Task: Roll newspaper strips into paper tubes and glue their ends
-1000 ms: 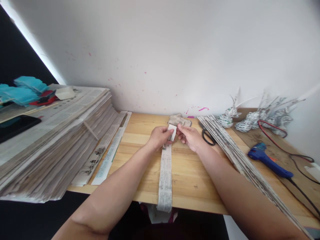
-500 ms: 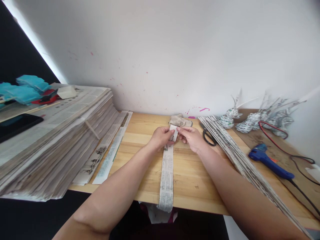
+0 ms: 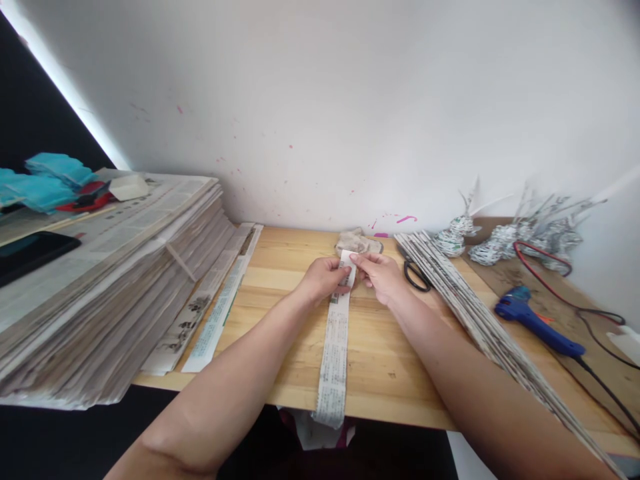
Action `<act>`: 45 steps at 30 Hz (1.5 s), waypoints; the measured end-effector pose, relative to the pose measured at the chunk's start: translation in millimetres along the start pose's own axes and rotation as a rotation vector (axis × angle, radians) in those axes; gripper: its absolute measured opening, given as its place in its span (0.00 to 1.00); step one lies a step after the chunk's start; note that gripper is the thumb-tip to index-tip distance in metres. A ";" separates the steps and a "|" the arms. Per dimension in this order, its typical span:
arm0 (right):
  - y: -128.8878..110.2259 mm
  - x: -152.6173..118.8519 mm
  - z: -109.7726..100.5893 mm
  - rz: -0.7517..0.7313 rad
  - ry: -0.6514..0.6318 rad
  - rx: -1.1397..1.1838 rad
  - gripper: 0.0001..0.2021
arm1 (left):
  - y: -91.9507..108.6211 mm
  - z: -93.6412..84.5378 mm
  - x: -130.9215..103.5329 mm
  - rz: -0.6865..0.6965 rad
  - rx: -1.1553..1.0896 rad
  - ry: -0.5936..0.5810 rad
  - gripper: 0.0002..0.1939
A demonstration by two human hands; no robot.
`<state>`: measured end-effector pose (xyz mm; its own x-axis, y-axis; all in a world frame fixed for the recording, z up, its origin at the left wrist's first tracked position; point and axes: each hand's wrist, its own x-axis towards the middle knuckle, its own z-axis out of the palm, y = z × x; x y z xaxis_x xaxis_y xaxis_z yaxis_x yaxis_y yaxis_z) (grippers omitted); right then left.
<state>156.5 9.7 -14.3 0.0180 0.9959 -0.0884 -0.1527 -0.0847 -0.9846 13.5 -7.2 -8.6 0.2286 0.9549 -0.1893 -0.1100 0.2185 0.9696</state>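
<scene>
A long newspaper strip (image 3: 334,353) runs down the wooden table, and its near end hangs over the front edge. At its far end my left hand (image 3: 325,279) pinches the strip from the left side, thumb on top. My right hand (image 3: 376,272) grips the strip's upper right corner between thumb and fingers. Just behind the hands lies a crumpled greyish cloth or glove (image 3: 357,241), partly covered by the strip's tip. Scissors with black handles (image 3: 417,276) rest to the right of my right hand.
A tall newspaper stack (image 3: 150,293) fills the left, with a phone (image 3: 37,252) on top. Beside it lie cut newspaper strips (image 3: 220,327). On the right are rolled paper sticks (image 3: 465,313), a blue glue gun (image 3: 540,323) and woven paper figures (image 3: 453,237) near the wall.
The strip's far end, folded up between my fingers before, now lies flatter and straighter. Both hands stay almost in place, and the view has shifted slightly.
</scene>
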 end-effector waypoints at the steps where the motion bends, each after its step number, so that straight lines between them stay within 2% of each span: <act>1: -0.1 -0.1 0.1 -0.001 0.005 -0.004 0.18 | 0.1 -0.1 -0.4 0.005 0.001 -0.006 0.05; 5: -0.8 -1.9 1.3 -0.005 0.016 -0.010 0.18 | 0.7 0.4 -2.2 0.015 0.038 -0.019 0.10; 12: -2.6 -2.5 0.3 -0.022 -0.024 -0.022 0.20 | 1.7 1.4 -2.9 0.053 0.097 0.047 0.11; 19: -7.5 -1.0 -9.5 -0.009 -0.232 -0.112 0.18 | 3.4 -3.4 -0.8 0.052 0.096 0.083 0.14; 26: -4.1 -0.1 -7.3 -0.069 -0.141 -0.097 0.16 | 2.9 -1.4 -0.6 -0.002 -0.069 0.037 0.03; 30: -2.7 2.0 -7.9 -0.044 -0.107 -0.042 0.16 | 5.0 0.8 -2.1 -0.038 -0.154 0.021 0.01; 34: -2.6 0.7 -5.1 -0.010 -0.084 -0.040 0.17 | 4.5 1.9 -2.2 -0.050 -0.087 0.030 0.04; 45: -1.8 -1.9 -2.0 -0.005 -0.103 -0.079 0.18 | 0.8 0.4 -1.0 0.067 0.118 0.027 0.09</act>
<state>158.7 7.9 -12.6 -0.0832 0.9940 -0.0713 -0.0740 -0.0775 -0.9942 13.5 -8.0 -7.6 0.1979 0.9721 -0.1260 -0.0097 0.1305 0.9914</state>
